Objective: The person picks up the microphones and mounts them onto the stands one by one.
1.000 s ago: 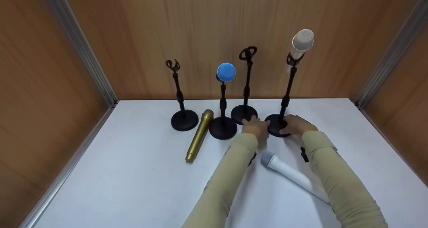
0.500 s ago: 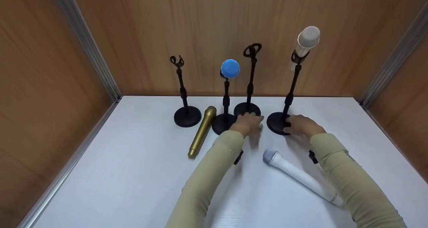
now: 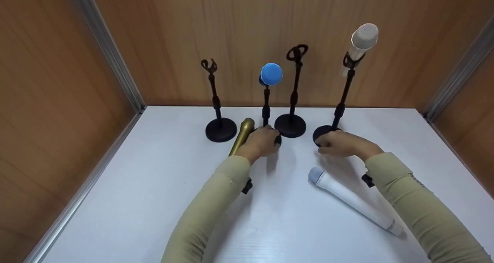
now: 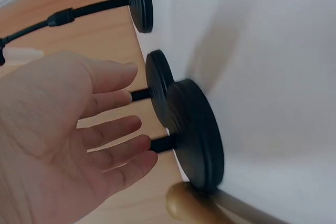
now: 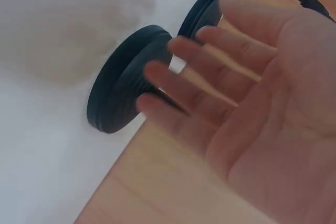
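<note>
In the head view my left hand [image 3: 259,142] reaches over the round base of the stand that bears a blue-headed microphone [image 3: 271,74]. The left wrist view shows its fingers loosely extended beside that black base [image 4: 198,135], with nothing in the grasp. My right hand [image 3: 340,144] is at the base of the rightmost stand [image 3: 342,101], which carries a white microphone [image 3: 364,37]. Its fingers spread loosely close to the base [image 5: 128,85] in the right wrist view, without gripping it. A gold microphone [image 3: 244,134] lies partly hidden behind my left hand.
A white microphone with a grey head [image 3: 355,199] lies on the white table [image 3: 154,201], left of my right sleeve. Two stands hold no microphone: the left stand [image 3: 216,101] and the rear middle stand [image 3: 295,97]. Wooden panels [image 3: 247,24] enclose the back and sides.
My left hand has moved left, from near the rear middle stand's base to the blue-headed microphone's stand. My right hand has drawn slightly toward the front of its base. The view has shifted a little.
</note>
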`<state>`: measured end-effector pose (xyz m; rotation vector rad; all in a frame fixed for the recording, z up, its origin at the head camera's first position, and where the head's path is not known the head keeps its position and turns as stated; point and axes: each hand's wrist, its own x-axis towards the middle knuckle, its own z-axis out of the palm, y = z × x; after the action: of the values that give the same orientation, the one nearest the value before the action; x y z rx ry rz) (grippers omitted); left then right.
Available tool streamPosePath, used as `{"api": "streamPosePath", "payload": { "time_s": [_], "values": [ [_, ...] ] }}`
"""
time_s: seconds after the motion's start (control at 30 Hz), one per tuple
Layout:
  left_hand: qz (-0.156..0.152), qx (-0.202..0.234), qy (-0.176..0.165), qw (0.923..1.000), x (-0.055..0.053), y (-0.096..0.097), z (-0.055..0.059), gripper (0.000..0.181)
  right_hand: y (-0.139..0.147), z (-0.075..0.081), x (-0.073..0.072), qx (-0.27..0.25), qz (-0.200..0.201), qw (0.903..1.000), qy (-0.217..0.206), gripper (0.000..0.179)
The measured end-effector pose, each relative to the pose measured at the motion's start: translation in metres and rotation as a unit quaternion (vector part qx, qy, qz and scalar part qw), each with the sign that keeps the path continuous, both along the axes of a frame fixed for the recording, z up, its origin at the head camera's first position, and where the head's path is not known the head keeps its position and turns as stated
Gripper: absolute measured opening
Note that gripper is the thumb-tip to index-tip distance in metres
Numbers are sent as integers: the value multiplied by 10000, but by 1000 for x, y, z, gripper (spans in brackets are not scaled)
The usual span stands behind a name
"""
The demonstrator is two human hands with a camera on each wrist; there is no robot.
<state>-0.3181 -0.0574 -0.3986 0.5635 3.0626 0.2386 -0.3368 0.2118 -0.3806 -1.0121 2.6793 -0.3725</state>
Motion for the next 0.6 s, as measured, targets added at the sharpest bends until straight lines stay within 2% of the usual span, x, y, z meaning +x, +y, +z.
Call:
{"api": "streamPosePath", "payload": {
  "time_s": [0.07,0.17,0.3,0.4,0.53,0.6],
  "values": [
    [217,186,53,9996,1,-7,-3,29,-9,-2,-1,-116,197,9996,185,30],
    [462,473,30,9978,2,-12,-9,31,-28,-7,-1,-93,317,9992,219,35],
    [737,535,42,9958,2,-14,-19,44,-57,-14,1,35,367,9993,-66,38],
    [794,216,102,9966,1,-15,-26,48,-77,-18,1,42,410,9989,-230,40],
    [520,-428,327,9972,1,-18,-29,39,-97,-23,-3,36,387,9992,-137,46],
    [400,-596,465,9963,-1,-21,-27,32,-105,-26,-6,26,311,9995,-60,48]
  ]
}}
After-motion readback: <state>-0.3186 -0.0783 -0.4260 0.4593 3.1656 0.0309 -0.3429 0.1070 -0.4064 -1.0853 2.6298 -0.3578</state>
